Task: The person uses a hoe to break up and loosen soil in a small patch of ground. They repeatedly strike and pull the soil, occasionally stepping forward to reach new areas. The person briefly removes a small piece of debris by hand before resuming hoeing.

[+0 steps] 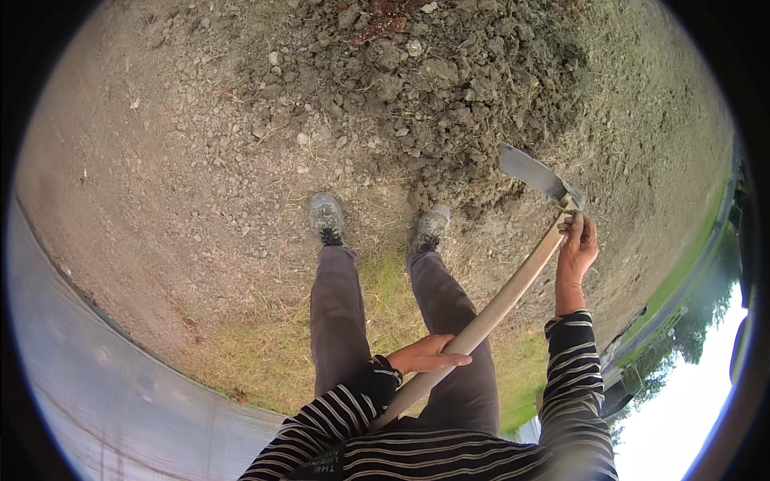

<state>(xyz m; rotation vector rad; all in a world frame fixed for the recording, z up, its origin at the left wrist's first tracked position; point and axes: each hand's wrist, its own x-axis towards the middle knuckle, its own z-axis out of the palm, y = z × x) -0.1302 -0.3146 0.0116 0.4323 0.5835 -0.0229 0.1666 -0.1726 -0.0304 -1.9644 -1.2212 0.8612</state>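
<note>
A hoe with a long pale wooden handle (499, 307) and a flat grey metal blade (531, 171) slants across my body, its head raised at the right. Around the handle's middle, in front of my thigh, my left hand (423, 355) is closed, thumb lying along the top. Close below the hoe's head, my right hand (579, 250) has its fingers curled against the end of the handle. A thin strand like grass or root shows at the joint by those fingertips. The handle's lower end passes behind my left forearm.
Loose, clumped soil (473, 88) is heaped ahead of my feet. My shoes (326, 216) stand on stony dirt, with short grass (265, 361) behind them. A pale plastic sheet wall (136, 401) runs along the lower left. Trees (682, 329) rise at the far right.
</note>
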